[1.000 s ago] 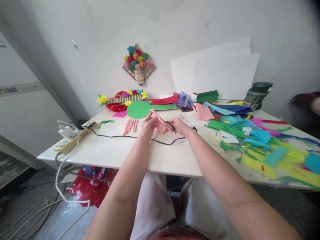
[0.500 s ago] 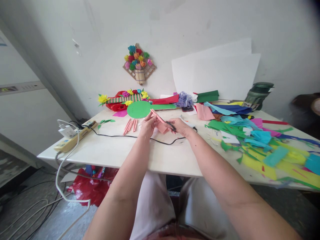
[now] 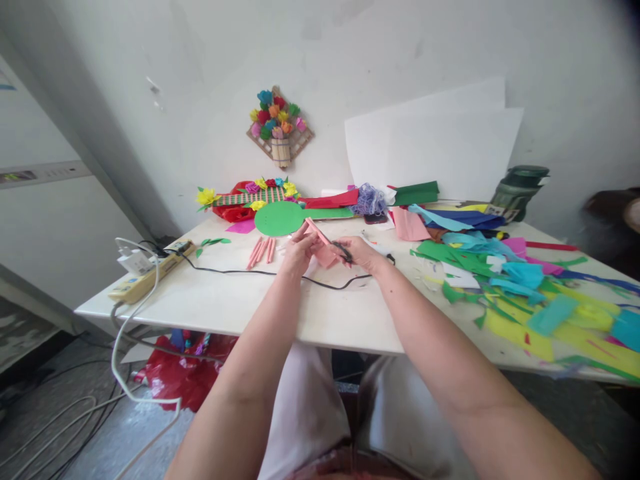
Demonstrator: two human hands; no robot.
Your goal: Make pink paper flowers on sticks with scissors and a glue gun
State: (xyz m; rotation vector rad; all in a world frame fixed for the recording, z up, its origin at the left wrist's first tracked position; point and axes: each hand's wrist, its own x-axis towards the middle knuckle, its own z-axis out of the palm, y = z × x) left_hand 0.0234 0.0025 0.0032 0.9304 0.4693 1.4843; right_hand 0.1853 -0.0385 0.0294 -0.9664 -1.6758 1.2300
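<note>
Left hand (image 3: 297,251) and right hand (image 3: 361,252) both gripping pink paper (image 3: 323,245) above table (image 3: 225,307); black tool (image 3: 342,251) in right. Bare tabletop nearer, scraps (image 3: 505,280) rightward. No legible writing.

Head-worn, looking forward and down across a white table (image 3: 215,303) toward the wall. Forearms close below. Single view only.
</note>
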